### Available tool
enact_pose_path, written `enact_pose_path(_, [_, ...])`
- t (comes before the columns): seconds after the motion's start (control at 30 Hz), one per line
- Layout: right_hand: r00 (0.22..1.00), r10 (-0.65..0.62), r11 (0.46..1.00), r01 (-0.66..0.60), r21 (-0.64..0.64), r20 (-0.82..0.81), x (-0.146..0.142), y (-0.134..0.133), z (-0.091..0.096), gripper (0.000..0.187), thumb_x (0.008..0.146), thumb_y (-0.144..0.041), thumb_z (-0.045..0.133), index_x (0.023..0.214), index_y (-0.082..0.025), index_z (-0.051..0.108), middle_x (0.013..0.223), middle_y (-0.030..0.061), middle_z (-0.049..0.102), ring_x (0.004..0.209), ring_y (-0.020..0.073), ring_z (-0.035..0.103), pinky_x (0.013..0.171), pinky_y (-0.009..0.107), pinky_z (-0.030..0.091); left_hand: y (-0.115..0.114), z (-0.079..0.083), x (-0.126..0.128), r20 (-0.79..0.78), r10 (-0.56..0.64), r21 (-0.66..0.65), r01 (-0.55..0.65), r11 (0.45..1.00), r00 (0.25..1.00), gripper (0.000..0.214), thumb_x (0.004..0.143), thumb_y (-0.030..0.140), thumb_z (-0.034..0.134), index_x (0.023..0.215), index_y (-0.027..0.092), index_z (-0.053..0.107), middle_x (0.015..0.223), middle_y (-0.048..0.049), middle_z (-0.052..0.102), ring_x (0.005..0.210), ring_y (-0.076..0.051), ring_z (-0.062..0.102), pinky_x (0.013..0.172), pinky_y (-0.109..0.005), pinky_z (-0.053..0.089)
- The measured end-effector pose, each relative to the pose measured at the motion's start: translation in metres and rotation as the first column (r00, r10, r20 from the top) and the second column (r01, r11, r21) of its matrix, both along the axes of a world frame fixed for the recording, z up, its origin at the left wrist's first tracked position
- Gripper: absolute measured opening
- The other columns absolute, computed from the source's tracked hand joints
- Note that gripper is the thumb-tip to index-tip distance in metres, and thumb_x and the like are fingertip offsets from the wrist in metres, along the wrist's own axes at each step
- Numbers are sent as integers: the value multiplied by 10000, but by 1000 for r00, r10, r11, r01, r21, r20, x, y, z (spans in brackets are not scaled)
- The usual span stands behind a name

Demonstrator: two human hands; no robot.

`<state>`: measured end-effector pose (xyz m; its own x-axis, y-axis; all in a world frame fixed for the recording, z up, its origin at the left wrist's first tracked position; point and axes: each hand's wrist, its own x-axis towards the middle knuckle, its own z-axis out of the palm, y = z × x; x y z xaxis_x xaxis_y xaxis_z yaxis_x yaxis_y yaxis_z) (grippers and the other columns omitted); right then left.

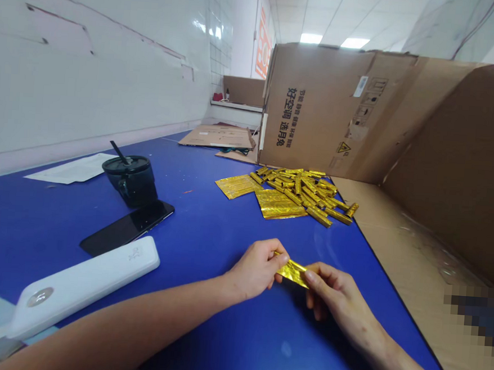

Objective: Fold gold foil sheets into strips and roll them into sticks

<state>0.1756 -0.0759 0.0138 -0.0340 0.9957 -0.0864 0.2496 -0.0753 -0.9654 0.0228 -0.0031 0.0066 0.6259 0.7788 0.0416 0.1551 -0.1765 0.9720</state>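
A small sheet of gold foil paper, partly rolled along its upper edge, is stretched between my two hands above the blue table. My left hand pinches its left end with closed fingers. At the right end, my right hand grips it between thumb and fingers. Beyond my hands lies a heap of rolled gold foil tubes. Two flat stacks of gold foil sheets rest beside the heap, one nearer stack and one farther left.
On the left are a white power strip-like device, a black phone, a dark lidded cup with a straw, and white paper. A large cardboard box walls the back and right. Flat cardboard lies behind.
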Motion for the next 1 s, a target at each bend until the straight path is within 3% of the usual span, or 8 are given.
enact_pose_path(0.13, [990,106,994,-105,-13,89,-7,-5,1,345,790,-481,437,711,-153,508,523,-34,500,405,63,415,379,175,302,-13,6,-2,-87,-31,217,49,975,996,146,787,241,414,727,163,521,586,30,513,532,-81,481,496,-179,350])
enact_pose_path(0.23, [976,200,979,-195,-62,91,-9,-7,-3,397,813,-491,379,608,-161,461,441,-47,461,342,48,338,341,174,248,-17,11,-4,-132,-56,275,91,957,990,163,792,221,399,713,166,530,597,34,515,569,-86,477,544,-189,352])
enact_pose_path(0.53, [972,232,961,-234,-149,-28,2,-7,-2,372,811,-485,386,633,-165,444,425,-40,516,295,44,379,317,156,241,-3,12,-10,-119,-39,278,71,958,992,171,797,242,397,713,164,523,544,50,462,525,-79,439,508,-188,315])
enact_pose_path(0.77, [985,169,968,-174,-180,-41,0,-9,-3,392,779,-525,412,652,-161,482,378,-50,504,258,49,354,298,158,237,0,11,-13,-85,-36,262,57,963,996,171,802,247,391,717,158,511,550,45,458,515,-81,440,501,-190,327])
enact_pose_path(1.0, [994,107,991,-105,-86,10,1,-8,-4,419,778,-523,417,618,-154,536,348,-72,406,286,44,263,320,178,181,3,10,-12,27,-11,168,6,986,1000,167,794,266,410,704,152,494,558,45,450,470,-69,437,462,-180,336])
